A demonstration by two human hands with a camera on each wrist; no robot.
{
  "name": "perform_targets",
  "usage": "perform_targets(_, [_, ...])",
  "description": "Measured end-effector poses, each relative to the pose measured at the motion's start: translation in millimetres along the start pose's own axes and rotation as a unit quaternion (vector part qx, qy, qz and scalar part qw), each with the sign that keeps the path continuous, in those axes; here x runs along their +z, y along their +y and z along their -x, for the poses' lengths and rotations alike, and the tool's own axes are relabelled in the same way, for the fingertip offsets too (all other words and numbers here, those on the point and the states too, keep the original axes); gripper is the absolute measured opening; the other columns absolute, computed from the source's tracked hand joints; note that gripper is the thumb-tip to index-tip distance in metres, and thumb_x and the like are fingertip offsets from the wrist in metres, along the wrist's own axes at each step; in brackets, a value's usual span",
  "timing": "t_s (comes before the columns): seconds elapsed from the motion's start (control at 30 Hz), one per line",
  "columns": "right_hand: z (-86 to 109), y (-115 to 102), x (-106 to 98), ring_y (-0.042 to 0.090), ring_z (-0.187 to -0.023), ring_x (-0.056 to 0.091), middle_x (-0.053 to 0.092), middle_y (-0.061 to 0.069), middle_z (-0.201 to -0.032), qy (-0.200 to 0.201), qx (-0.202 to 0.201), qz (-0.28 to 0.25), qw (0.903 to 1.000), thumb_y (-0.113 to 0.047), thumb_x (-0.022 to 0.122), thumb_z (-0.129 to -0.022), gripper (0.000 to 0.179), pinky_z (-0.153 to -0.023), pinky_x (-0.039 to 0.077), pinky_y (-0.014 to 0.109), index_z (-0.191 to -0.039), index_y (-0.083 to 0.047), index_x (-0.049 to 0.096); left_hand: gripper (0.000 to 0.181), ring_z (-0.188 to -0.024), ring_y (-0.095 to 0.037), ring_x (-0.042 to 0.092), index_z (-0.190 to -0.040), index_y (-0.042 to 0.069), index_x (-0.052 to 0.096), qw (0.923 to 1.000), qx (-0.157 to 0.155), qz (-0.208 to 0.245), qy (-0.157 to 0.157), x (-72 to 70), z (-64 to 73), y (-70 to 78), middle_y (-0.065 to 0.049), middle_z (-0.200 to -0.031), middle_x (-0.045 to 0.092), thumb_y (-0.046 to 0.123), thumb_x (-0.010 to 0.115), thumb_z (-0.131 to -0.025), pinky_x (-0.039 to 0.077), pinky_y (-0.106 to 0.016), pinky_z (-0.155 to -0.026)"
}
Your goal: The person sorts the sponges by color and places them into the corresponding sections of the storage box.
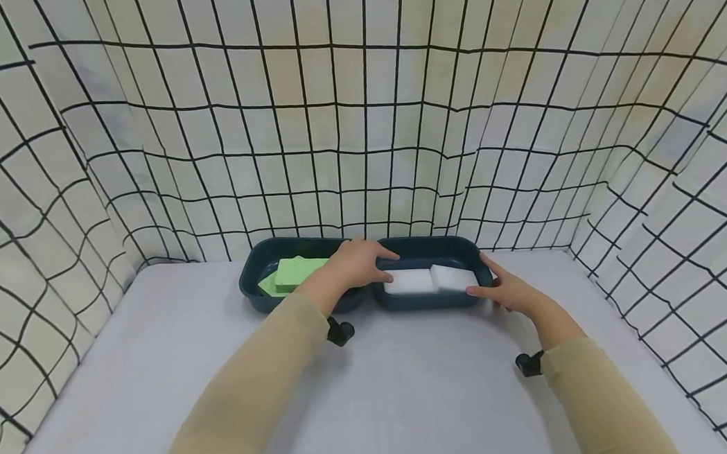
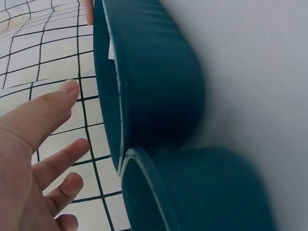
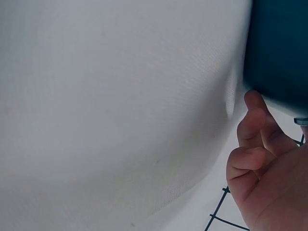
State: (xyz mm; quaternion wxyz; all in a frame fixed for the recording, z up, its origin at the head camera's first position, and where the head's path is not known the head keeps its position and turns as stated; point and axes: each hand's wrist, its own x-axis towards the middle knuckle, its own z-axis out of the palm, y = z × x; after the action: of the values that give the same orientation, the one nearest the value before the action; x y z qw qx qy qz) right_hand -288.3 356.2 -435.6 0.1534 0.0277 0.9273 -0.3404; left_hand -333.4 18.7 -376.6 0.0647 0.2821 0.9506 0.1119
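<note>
Two dark teal bins stand end to end. The left bin (image 1: 262, 302) has light green rectangular pieces (image 1: 293, 273) piled in it; the right bin (image 1: 427, 301) holds two white blocks (image 1: 454, 278) side by side. Over the adjoining ends of the bins is my left hand (image 1: 354, 261), fingers spread and nothing in its grasp; the left wrist view shows the palm and loosely bent fingers beside the rims. My right hand (image 1: 509, 289) holds the right bin's outer end, thumb at the front rim. Its curled fingers (image 3: 251, 126) lie against the bin's outside wall in the right wrist view.
A black wire grid (image 1: 334, 104) rises behind the bins and along both sides, with pale patterned cloth behind it. A white surface (image 1: 411, 391) lies beneath everything. Small black devices (image 1: 341, 331) sit on both wrists.
</note>
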Motion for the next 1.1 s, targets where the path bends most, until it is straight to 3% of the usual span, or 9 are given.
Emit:
perform_targets(0.3, [2.3, -1.7, 0.2, 0.023, -0.074, 0.052, 0.055, 0.015, -0.105, 0.0, -0.001, 0.01, 1.0, -0.066, 0.066, -0.084, 0.108, -0.059, 0.04, 0.031, -0.16, -0.033, -0.004, 0.054, -0.14, -0.033, 0.037, -0.14, 0.034, 0.058, 0.9992, 0.027, -0.024, 0.016, -14.5, 28.1, -6.3, -0.006, -0.15, 0.048, 0.045, 0.072, -0.089, 0.028, -0.054, -0.114])
perform_targets(0.47, [1.3, -0.3, 0.8, 0.023, -0.074, 0.053, 0.055, 0.016, -0.108, -0.002, -0.001, 0.01, 1.0, -0.068, 0.066, -0.083, 0.11, -0.059, 0.04, 0.031, -0.16, -0.032, -0.004, 0.055, -0.141, -0.037, 0.035, -0.14, 0.033, 0.058, 0.9986, 0.034, -0.026, 0.03, -22.1, 50.4, -10.9, -0.004, -0.147, 0.051, 0.045, 0.073, -0.089, 0.027, -0.056, -0.115])
perform_targets(0.67, [4.4, -3.1, 1.3, 0.023, -0.076, 0.054, 0.057, 0.015, -0.105, -0.006, -0.002, 0.019, 0.9998, -0.067, 0.065, -0.084, 0.11, -0.06, 0.04, 0.031, -0.16, -0.029, -0.005, 0.058, -0.129, -0.031, 0.045, -0.142, 0.033, 0.056, 0.998, 0.032, -0.043, 0.035, -26.6, 79.8, -18.0, 0.0, -0.144, 0.053, 0.047, 0.072, -0.089, 0.036, -0.05, -0.108])
perform_targets(1.1, [6.7, -5.6, 0.6, 0.023, -0.074, 0.053, 0.058, 0.013, -0.092, -0.014, -0.009, 0.03, 0.9994, -0.066, 0.065, -0.085, 0.111, -0.061, 0.041, 0.032, -0.16, -0.026, -0.007, 0.057, -0.126, -0.034, 0.049, -0.139, 0.027, 0.06, 0.9979, 0.026, -0.024, 0.055, -22.3, 154.1, -57.6, -0.004, -0.138, 0.058, 0.041, 0.077, -0.086, 0.035, -0.059, -0.106])
